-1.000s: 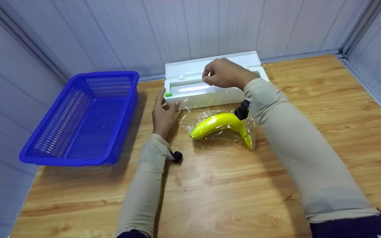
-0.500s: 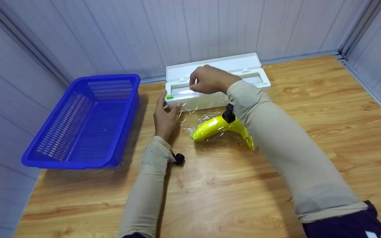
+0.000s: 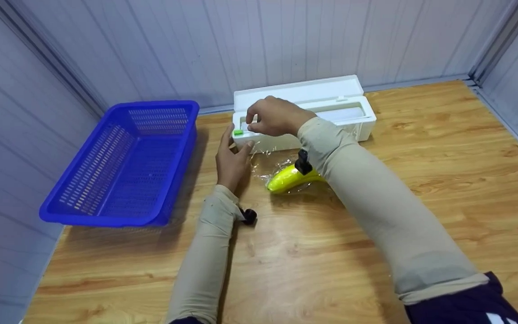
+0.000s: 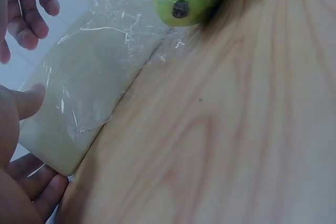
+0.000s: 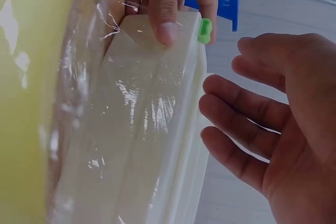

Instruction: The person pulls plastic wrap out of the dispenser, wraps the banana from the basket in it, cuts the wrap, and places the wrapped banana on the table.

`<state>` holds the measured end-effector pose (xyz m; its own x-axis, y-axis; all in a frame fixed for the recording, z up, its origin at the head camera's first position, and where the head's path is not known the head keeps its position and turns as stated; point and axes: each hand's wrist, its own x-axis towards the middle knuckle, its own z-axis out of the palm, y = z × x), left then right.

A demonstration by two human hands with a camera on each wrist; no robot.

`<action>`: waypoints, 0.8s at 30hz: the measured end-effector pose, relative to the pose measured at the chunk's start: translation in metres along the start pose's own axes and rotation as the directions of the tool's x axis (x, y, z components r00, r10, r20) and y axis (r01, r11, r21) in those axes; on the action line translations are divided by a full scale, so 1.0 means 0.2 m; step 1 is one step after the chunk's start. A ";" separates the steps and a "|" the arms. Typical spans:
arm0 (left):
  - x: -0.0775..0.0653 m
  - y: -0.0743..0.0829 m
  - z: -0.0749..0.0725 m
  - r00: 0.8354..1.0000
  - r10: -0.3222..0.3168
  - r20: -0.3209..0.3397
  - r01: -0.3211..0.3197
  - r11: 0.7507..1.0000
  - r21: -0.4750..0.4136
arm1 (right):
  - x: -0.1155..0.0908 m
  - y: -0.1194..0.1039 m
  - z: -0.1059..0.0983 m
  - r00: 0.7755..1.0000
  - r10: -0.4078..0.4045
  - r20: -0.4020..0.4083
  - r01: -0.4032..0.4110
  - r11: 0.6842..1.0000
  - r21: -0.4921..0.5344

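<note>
A white cling film dispenser [image 3: 277,143] stands at the back of the table, lid open, with a green slide cutter [image 3: 238,132] at its left end. My left hand [image 3: 232,164] grips that end, thumb on the front wall and fingers around the corner. Clear cling film [image 5: 142,114] hangs over the front wall and reaches the yellow banana [image 3: 288,180] wrapped in it. My right hand [image 3: 277,117] hovers over the dispenser's left part, close to the green cutter. In the right wrist view its fingers [image 5: 247,100] are loosely bent with nothing between them. My right forearm hides part of the banana.
A blue plastic basket [image 3: 176,180] with slotted sides sits on the left of the wooden table [image 3: 295,261]. A panelled wall [image 3: 286,45] rises right behind the dispenser, and more walls close off both sides.
My right hand has moved left along the dispenser to the end with the green cutter, its forearm now covering more of the banana. My left hand keeps its grip on the end.
</note>
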<state>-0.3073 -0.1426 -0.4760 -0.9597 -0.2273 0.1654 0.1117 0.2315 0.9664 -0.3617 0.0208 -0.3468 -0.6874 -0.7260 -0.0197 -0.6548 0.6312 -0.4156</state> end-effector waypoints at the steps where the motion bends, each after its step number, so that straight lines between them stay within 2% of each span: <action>1: 0.00 0.00 0.00 1.000 -0.007 0.001 0.007 1.000 -0.007 | 0.00 0.00 0.01 1.000 -0.003 0.001 0.003 1.000 0.006; 11: -0.01 0.00 0.02 1.000 -0.010 -0.011 0.010 1.000 -0.016 | 0.04 0.00 0.03 0.997 -0.069 -0.018 0.069 0.997 0.042; 18: -0.02 -0.01 0.01 1.000 -0.009 -0.006 0.009 1.000 -0.008 | 0.05 0.01 0.06 0.996 -0.070 -0.054 0.075 0.992 0.100; 24: -0.02 0.00 0.00 1.000 0.011 -0.020 -0.010 0.999 0.035 | 0.08 -0.02 0.05 0.996 -0.087 0.002 0.087 0.995 0.040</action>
<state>-0.3045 -0.1410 -0.4768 -0.9530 -0.2435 0.1801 0.1128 0.2665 0.9572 -0.3660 0.0039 -0.3549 -0.6270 -0.7788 0.0148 -0.6990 0.5542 -0.4520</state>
